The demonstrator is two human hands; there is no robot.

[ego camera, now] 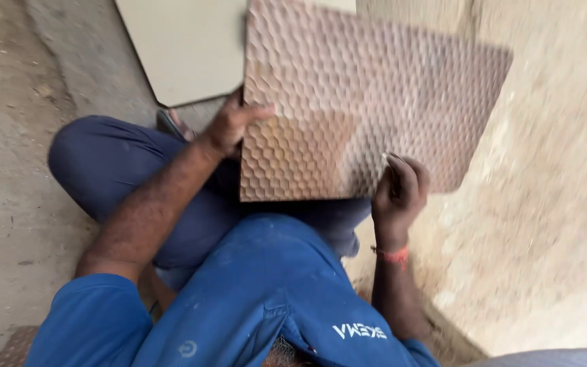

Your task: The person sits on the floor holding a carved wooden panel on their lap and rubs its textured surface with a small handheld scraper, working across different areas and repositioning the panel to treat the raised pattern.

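Blue work clothing [266, 299] fills the bottom of the view: a sleeve, a shirt front and, further up, the dark blue trousers [110, 163] of a person sitting low on the floor with knees bent. Above the lap the person holds up a large square tile [361, 102] with a raised honeycomb pattern in brown and reddish tones; it is tilted and slightly blurred. The left hand [232, 126] grips the tile's left edge, thumb lying across the patterned face and the other fingers hidden behind it. The right hand [401, 187] closes on the lower edge near the right corner, fingers curled round it; a red thread [392, 255] circles that wrist. Beyond the tile, a plain cream tile [185, 47] lies flat on the floor, partly covered by the patterned one in this view. The floor [8, 170] is rough grey concrete, dusty and stained. To the right it looks sandy and pale [552, 204], smeared by blur, so its exact surface cannot be told.
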